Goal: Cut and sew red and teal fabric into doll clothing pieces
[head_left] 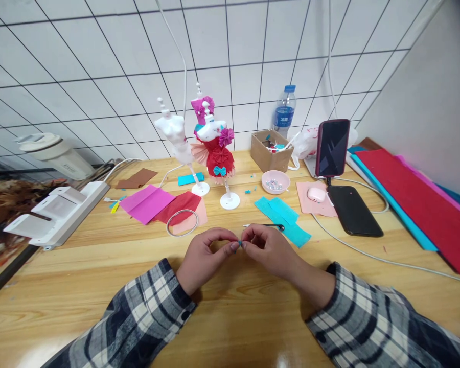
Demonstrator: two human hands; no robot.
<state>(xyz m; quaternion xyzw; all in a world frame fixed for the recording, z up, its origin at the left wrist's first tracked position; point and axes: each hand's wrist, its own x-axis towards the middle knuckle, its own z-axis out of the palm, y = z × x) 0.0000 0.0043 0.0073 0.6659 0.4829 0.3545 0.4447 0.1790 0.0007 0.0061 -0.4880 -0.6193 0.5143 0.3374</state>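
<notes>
Wood table (237,322), and the left hand (207,255) and right hand (270,253) both pinch a tiny blue scrap (240,244) right between them, long axis too small to tell tbh.

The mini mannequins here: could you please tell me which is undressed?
The leftmost mannequin: its white torso is bare, while the front one wears red, the rear one magenta.

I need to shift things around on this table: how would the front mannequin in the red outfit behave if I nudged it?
The front mannequin may tip rather than slide, since its bulky red outfit sits high on a thin stem and small round base. Its magenta flower looks thin and gathered, so would probably crush under a firm grip.
</notes>
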